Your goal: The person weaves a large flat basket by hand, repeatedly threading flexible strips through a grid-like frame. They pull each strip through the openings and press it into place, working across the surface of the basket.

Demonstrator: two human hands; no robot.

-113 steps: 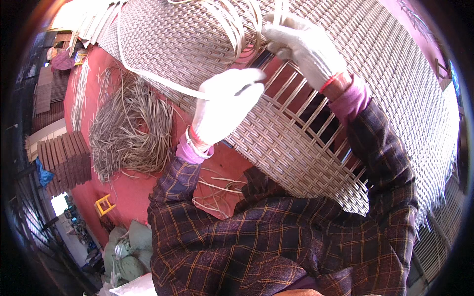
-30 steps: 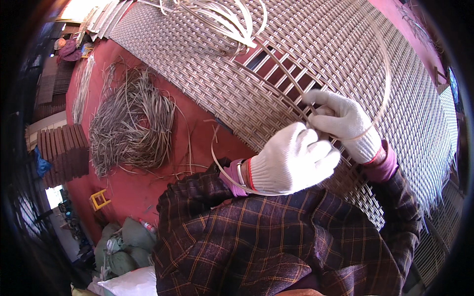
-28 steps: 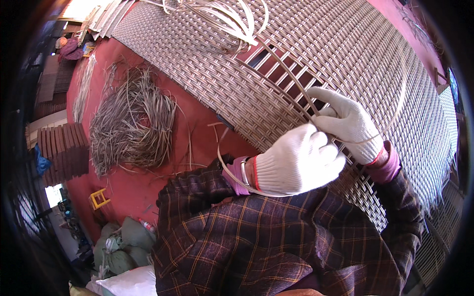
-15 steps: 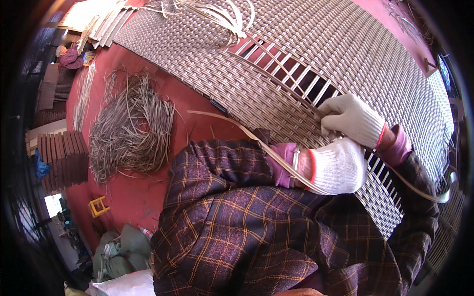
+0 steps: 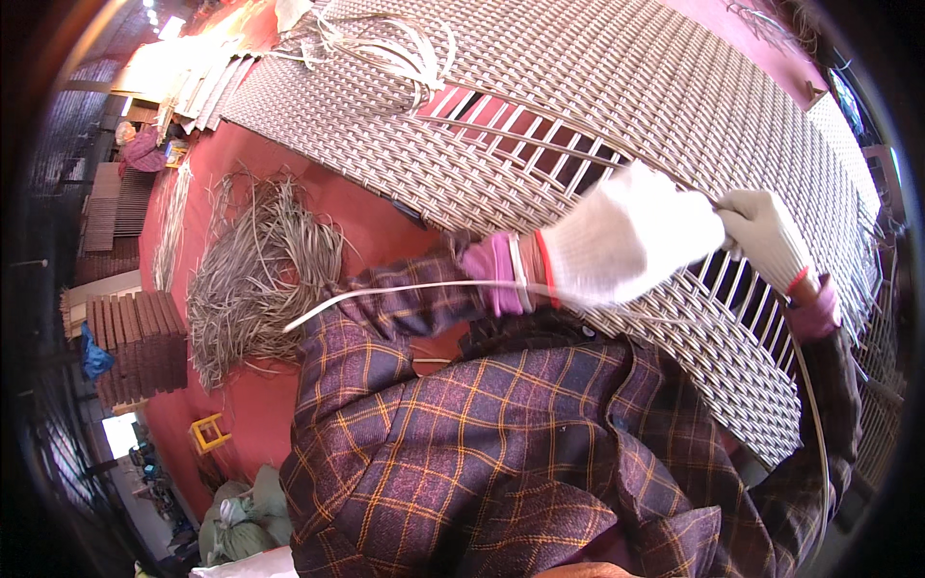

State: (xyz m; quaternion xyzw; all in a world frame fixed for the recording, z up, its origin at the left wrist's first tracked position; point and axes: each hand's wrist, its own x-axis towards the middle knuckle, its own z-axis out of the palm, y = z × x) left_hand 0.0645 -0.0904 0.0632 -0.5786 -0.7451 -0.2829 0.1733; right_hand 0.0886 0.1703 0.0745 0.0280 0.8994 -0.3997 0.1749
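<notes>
A large woven wicker panel [image 5: 462,188] in grey-brown tones lies in front of me, with an unwoven gap of bare crosswise bars [image 5: 520,140]. Over this gap my left hand [image 5: 626,236], in a white knitted glove, is closed and partly washed out by glare. A pale wicker strip [image 5: 405,287] trails from it across my left sleeve. My right hand [image 5: 771,236], gloved too, pinches the strip just right of the left fingertips. Another length of strip [image 5: 819,424] hangs down along my right forearm. The fingertips of my left hand are mostly hidden.
Loose coils of pale strip [image 5: 419,53] rest on the panel's far part. A heap of grey-brown strips [image 5: 265,279] lies on the red floor to the left. Beyond it are stacked brown slatted pieces [image 5: 140,332], a small yellow stool [image 5: 209,433] and green sacks [image 5: 246,520].
My left hand has moved up and forward from below the right one, over the gap. My right hand has shifted right and slightly down. The trailing strip has swung across my left sleeve.
</notes>
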